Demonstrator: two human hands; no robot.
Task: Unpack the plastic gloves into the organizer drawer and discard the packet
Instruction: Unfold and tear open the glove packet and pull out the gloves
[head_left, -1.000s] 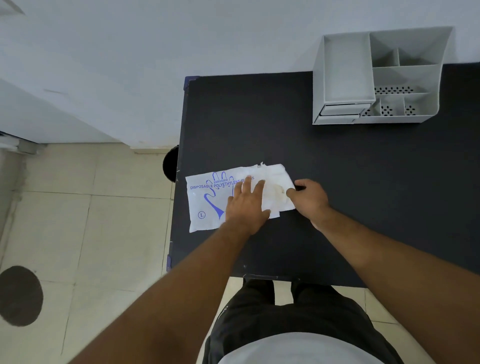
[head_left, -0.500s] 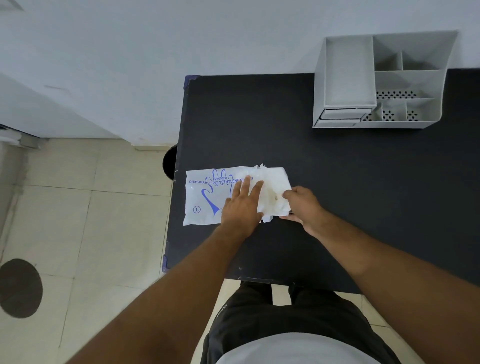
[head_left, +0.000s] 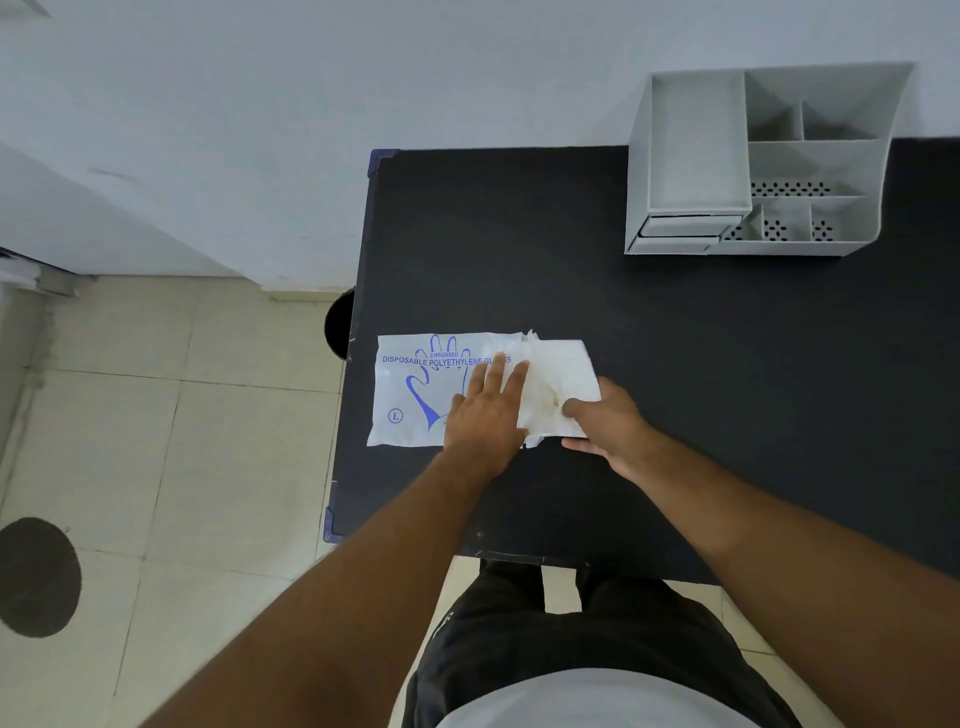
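Note:
A white packet (head_left: 415, 395) printed with a blue hand and "DISPOSABLE POLYETHYLENE GLOVES" lies flat at the black table's left edge. My left hand (head_left: 485, 415) presses flat on its right half, fingers spread. A wad of clear plastic gloves (head_left: 558, 382) sticks out of the packet's right end. My right hand (head_left: 605, 421) pinches that wad at its lower right corner. The grey organizer (head_left: 691, 145) stands at the table's far side against the wall, with two shut drawers (head_left: 683, 231) at its lower left.
The black table (head_left: 675, 395) spreads to the right of the packet. Beige floor tiles lie to the left, with a dark round patch (head_left: 39, 577) on them. A black round object (head_left: 340, 325) shows just beyond the table's left edge.
My right hand has closed more tightly on the glove wad. The wad sticks out a little farther to the right while my left hand stays pressed on the packet.

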